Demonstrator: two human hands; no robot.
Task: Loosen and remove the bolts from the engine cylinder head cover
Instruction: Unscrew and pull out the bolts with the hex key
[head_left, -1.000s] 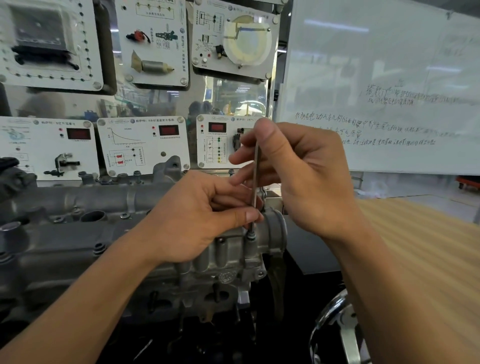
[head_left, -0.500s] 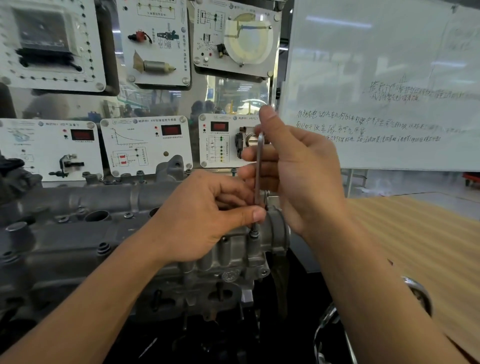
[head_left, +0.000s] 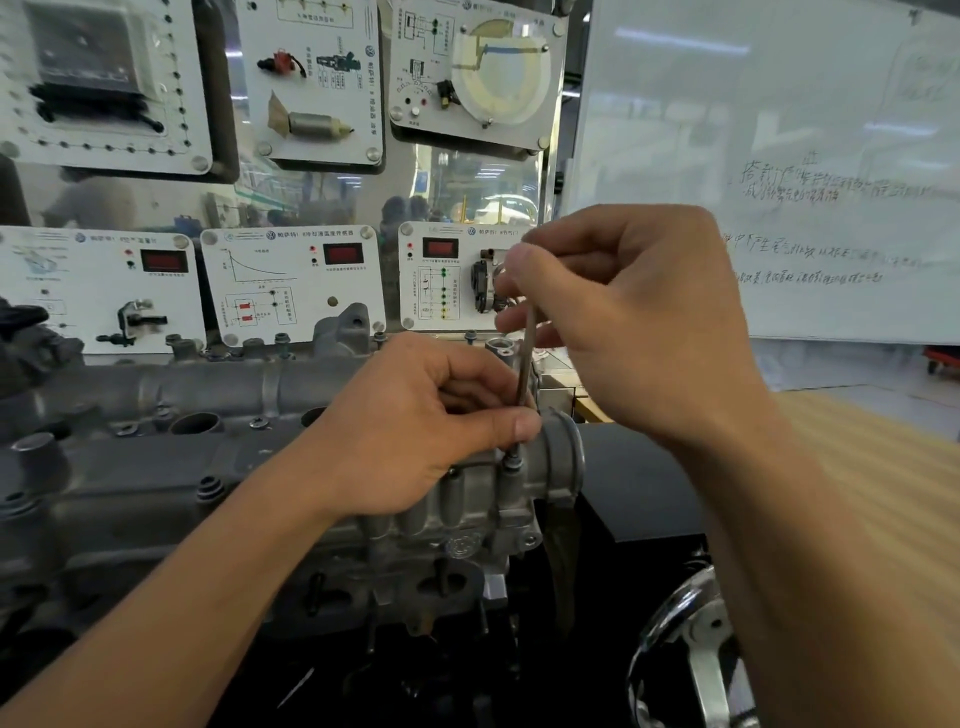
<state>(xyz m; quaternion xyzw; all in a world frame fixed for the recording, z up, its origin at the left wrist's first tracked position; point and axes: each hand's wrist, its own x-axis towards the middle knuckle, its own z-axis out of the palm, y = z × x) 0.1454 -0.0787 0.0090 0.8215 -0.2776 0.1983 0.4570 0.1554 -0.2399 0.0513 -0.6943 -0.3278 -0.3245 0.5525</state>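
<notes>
Hands: your left hand (head_left: 415, 431) pinches the key (head_left: 524, 358) low, right hand (head_left: 623, 322) grips its top | Now: bolt (head_left: 513, 457) at 3 o'clock on the cover (head_left: 130, 493), not yet out | To do: rear bolts (head_left: 282, 340), 12 o'clock, look seated.

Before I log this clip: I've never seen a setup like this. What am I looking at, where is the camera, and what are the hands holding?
There is no robot here: a person works with bare hands, and the one picture comes from a camera worn on the head, looking forward and down. In front lies a grey metal engine cylinder head cover with bolts along it. The right hand grips the top of a thin metal tool that stands nearly upright; the left hand pinches its lower part, just above a bolt at the cover's right end, where the tip seems seated. Behind hang white training panels with small red displays, and a whiteboard is to the right. A wooden table lies beyond the right arm.
</notes>
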